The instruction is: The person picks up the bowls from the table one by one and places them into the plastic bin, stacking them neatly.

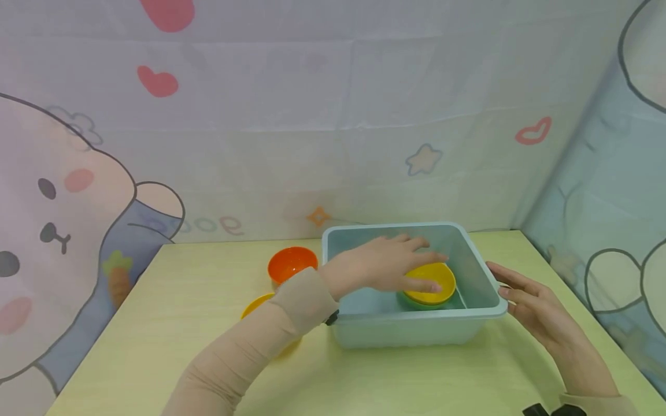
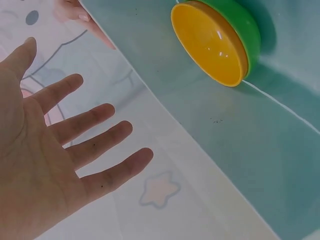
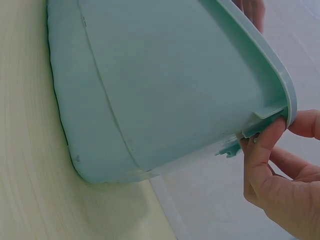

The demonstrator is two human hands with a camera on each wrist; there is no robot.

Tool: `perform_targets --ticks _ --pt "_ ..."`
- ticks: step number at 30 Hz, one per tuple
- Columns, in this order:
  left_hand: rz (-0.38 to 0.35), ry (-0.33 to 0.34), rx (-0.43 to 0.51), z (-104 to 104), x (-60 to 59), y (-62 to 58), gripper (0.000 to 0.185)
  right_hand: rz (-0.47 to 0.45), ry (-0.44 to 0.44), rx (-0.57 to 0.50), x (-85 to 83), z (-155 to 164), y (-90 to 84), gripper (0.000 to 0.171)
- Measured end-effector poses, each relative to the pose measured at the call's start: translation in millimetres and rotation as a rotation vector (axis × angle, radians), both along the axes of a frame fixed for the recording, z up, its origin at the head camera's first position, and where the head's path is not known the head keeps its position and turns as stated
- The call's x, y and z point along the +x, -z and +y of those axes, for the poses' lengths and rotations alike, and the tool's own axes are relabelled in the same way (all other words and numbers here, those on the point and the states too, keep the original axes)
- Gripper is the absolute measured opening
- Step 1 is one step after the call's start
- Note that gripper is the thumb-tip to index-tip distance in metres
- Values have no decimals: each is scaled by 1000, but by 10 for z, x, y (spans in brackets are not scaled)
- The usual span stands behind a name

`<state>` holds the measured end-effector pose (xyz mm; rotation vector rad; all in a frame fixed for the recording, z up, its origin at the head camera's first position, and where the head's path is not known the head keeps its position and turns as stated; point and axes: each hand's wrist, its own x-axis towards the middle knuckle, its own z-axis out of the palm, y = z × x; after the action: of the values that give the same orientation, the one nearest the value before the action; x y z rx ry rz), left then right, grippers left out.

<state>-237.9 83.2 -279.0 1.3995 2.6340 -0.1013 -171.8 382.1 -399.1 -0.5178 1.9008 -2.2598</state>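
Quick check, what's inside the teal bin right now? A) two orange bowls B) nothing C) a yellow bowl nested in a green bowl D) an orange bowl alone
C: the left wrist view shows the yellow bowl sitting inside the green bowl on the floor of the teal bin; the orange bowl stands outside it on the table.

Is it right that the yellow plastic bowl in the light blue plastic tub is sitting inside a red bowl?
Not quite. The yellow plastic bowl sits inside a green bowl, not a red one, as the left wrist view shows plainly. It is indeed in the light blue plastic tub, under the open left hand.
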Motion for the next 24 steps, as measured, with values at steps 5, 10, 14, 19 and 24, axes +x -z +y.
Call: perform_targets --ticks 5,10,14,19,24 --pt "7 6 4 -45 50 -9 64 7 -5 1 -5 8 6 50" --pt "10 13 35 -119 88 5 62 6 -8 -4 -11 8 11 50" --pt "18 15 53 -199 112 10 61 5 -11 -7 -13 8 11 50" --pt "28 0 56 -292 134 5 63 5 -9 -10 -13 5 11 50" --pt "1 -31 76 -392 148 3 63 0 -22 -24 -11 -1 27 50"
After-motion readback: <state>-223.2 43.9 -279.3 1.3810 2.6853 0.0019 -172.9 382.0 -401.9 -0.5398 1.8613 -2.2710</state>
